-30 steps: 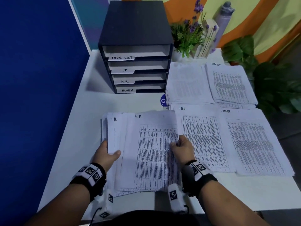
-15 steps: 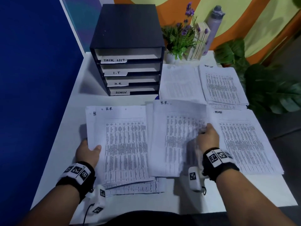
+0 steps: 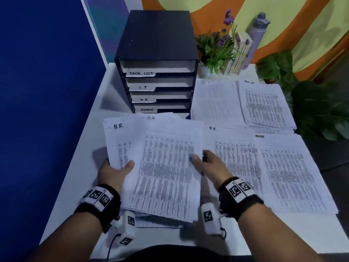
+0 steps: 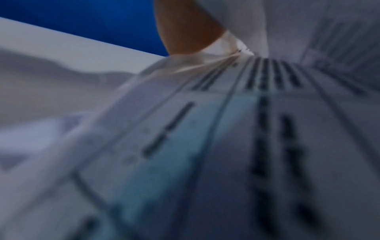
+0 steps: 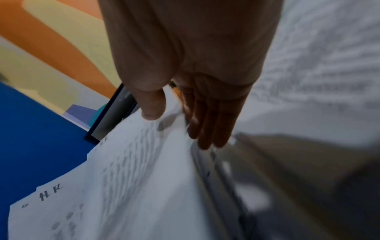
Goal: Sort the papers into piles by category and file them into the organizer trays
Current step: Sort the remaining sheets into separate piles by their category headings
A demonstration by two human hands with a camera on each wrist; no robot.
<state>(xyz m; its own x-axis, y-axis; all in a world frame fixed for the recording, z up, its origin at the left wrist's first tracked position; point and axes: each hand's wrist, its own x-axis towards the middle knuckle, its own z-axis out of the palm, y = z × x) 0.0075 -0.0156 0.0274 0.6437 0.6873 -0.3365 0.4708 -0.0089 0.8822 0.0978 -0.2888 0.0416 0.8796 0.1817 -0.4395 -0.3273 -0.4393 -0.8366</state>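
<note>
A stack of printed papers (image 3: 117, 140) lies on the white table (image 3: 79, 167) in front of me, its visible sheet marked H.R. My left hand (image 3: 120, 169) grips the stack's left edge, thumb (image 4: 189, 32) on top. My right hand (image 3: 203, 159) pinches the right edge of the top sheet (image 3: 166, 176), thumb above and fingers (image 5: 205, 121) below; that sheet (image 5: 133, 178) is raised and blurred. To the right lie the H.R. pile (image 3: 236, 157) and ADMIN pile (image 3: 292, 176). The black organizer (image 3: 156, 35) has trays labelled TASK LIST, I.T, H.R. and ADMIN.
Behind the sorted piles lie a TASK LIST pile (image 3: 264, 104) and an unlabelled pile (image 3: 213, 103). A flower pot (image 3: 217, 46), a wooden block (image 3: 239, 52) and a bottle (image 3: 258, 35) stand at the back. A blue partition (image 3: 47, 110) borders the left; leafy plants (image 3: 321, 110) stand right.
My right hand carried a sheet right onto the H.R. pile, then came back left to the stack and took the top sheet's edge. My left hand kept its hold.
</note>
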